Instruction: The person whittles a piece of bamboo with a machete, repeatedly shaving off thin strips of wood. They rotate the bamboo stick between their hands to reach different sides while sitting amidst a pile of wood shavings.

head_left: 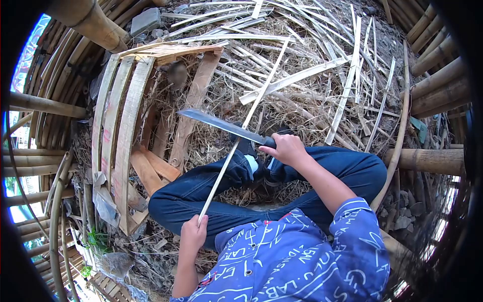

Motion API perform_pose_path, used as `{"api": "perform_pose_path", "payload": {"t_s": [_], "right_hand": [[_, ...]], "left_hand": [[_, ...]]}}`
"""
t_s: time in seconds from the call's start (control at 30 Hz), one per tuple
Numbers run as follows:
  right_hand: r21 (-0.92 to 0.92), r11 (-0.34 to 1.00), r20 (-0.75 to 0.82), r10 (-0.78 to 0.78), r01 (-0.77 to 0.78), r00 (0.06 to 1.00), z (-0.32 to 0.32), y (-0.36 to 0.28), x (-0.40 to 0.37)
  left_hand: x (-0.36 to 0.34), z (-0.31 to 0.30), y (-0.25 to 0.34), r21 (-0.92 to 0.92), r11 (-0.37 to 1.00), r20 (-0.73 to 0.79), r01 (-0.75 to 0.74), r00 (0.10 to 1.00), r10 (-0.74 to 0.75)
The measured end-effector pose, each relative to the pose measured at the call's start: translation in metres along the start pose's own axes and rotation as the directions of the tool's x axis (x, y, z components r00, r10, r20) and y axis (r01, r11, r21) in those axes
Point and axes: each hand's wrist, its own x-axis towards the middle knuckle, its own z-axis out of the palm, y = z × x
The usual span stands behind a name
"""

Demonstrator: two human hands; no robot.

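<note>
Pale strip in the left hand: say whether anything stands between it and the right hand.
Only the knife, held in the right hand, its blade crossing the pale strip in view; nothing else visible does.

A blue button-up shirt [282,256] with white lettering and pale buttons, its short sleeve [359,214] ending well back from the right hand [289,149]; dark-blue denim jeans [186,204]; dark shoes [245,146] beside that hand.

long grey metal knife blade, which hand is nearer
Right: the right hand grips the black handle behind the blade; the left hand is farther back, holding a thin pale bamboo strip.
</note>
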Motion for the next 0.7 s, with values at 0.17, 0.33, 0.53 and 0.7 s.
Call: {"api": "perform_pose_path", "payload": {"t_s": [0.17, 0.33, 0.53, 0.7], "right_hand": [[-0.075, 0.996, -0.023, -0.048, 0.046, 0.999, 0.005, -0.001, 0.009], [-0.070, 0.993, -0.059, 0.089, -0.093, 0.994, -0.002, 0.026, 0.031], [-0.173, 0.979, -0.066, 0.093, -0.104, 0.993, -0.013, 0.032, 0.052], [-0.178, 0.979, -0.124, 0.080, -0.102, 0.989, 0.001, 0.048, 0.073]], "left_hand": [[-0.001, -0.010, -0.005, -0.249, 0.967, 0.176, 0.042, 0.984, 0.003], [-0.008, 0.001, -0.016, -0.257, 0.965, 0.216, 0.049, 0.976, 0.008], [-0.015, -0.006, -0.017, -0.239, 0.961, 0.283, 0.140, 0.957, -0.069], [-0.022, 0.010, -0.042, -0.328, 0.933, 0.302, 0.147, 0.952, -0.044]]}}
